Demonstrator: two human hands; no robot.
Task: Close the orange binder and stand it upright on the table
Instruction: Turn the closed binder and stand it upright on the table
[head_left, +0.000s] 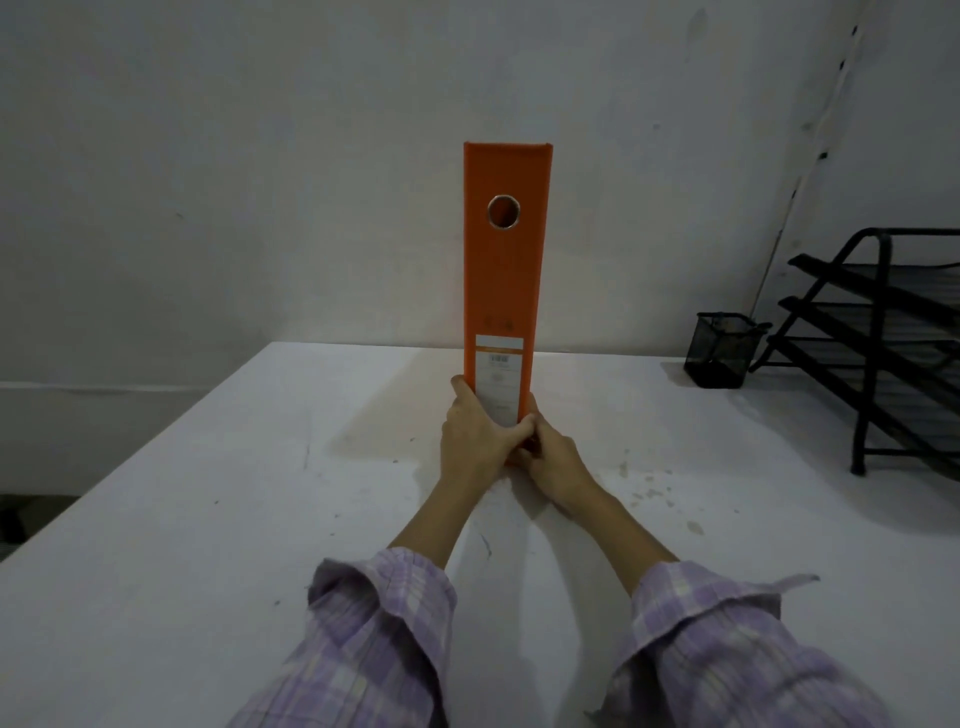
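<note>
The orange binder (505, 280) stands upright and closed on the white table (208, 519), its spine facing me with a round finger hole near the top and a white label low down. My left hand (478, 434) wraps the binder's lower left edge, thumb across the spine's bottom. My right hand (553, 457) grips the lower right corner, touching the left hand. The binder's base is hidden behind my hands.
A black mesh pen cup (719, 351) stands at the back right of the table. A black tiered paper tray rack (893, 343) sits at the right edge. A white wall rises behind the table. The table's left edge runs diagonally.
</note>
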